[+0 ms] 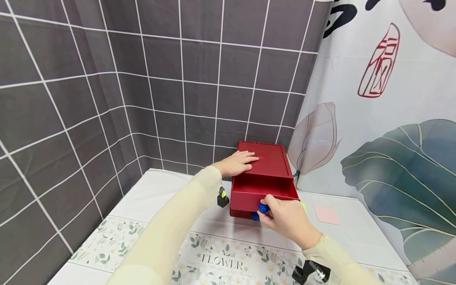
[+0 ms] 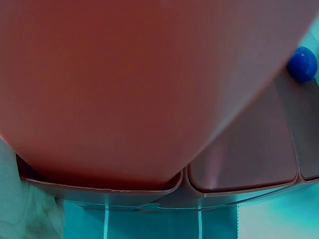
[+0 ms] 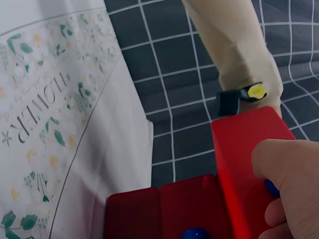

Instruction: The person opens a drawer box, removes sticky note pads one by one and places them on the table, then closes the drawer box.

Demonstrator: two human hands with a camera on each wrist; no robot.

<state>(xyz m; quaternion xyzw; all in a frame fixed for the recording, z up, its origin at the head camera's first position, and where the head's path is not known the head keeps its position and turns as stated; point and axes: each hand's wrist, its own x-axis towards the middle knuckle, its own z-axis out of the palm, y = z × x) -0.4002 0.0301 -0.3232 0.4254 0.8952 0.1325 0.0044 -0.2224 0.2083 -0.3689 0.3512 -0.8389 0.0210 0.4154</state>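
Observation:
A red drawer cabinet stands against the back wall, its top drawer pulled partway out. My left hand rests on the cabinet's top with straight fingers; the left wrist view does not show it. My right hand pinches the top drawer's blue knob between thumb and fingers. In the right wrist view that hand partly covers the knob. Below, another blue knob sits on a closed drawer front. The pulled-out drawer fills most of the left wrist view.
A pink paper square lies on the table right of the cabinet. Something yellow-green peeks out behind the right hand. A flower-print strip crosses the table's front. Grey gridded cloth and a white printed curtain hang behind.

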